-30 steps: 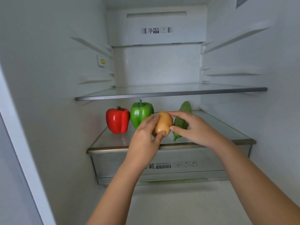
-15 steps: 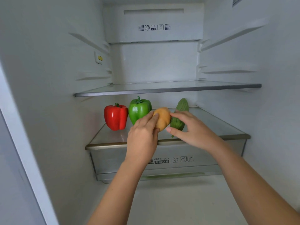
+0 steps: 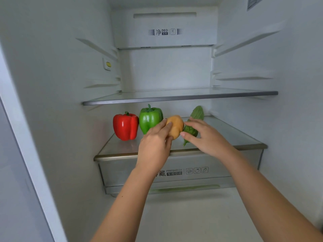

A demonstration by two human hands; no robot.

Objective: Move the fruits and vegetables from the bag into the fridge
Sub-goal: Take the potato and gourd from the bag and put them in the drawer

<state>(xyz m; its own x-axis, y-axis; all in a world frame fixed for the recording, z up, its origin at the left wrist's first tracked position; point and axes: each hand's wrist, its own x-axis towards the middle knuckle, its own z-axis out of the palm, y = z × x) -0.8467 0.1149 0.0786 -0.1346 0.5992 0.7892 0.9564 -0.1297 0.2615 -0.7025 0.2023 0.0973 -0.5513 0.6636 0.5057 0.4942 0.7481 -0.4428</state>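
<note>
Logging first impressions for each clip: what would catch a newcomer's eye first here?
The red pepper and green pepper stand upright side by side on the lower glass shelf. Right of them, the left hand holds a potato, with the right hand over a bumpy green vegetable.

The glass shelf (image 3: pixel 227 135) over the crisper drawer carries my produce. At its nine o'clock side the red pepper (image 3: pixel 125 126) stands upright, the green pepper (image 3: pixel 150 117) just beside it toward three o'clock. Past centre lies a bumpy green vegetable (image 3: pixel 197 113), possibly a bitter gourd, its tip pointing to six o'clock. The yellow-brown potato (image 3: pixel 175 126) sits between them; whether it rests on the glass I cannot tell.
</note>
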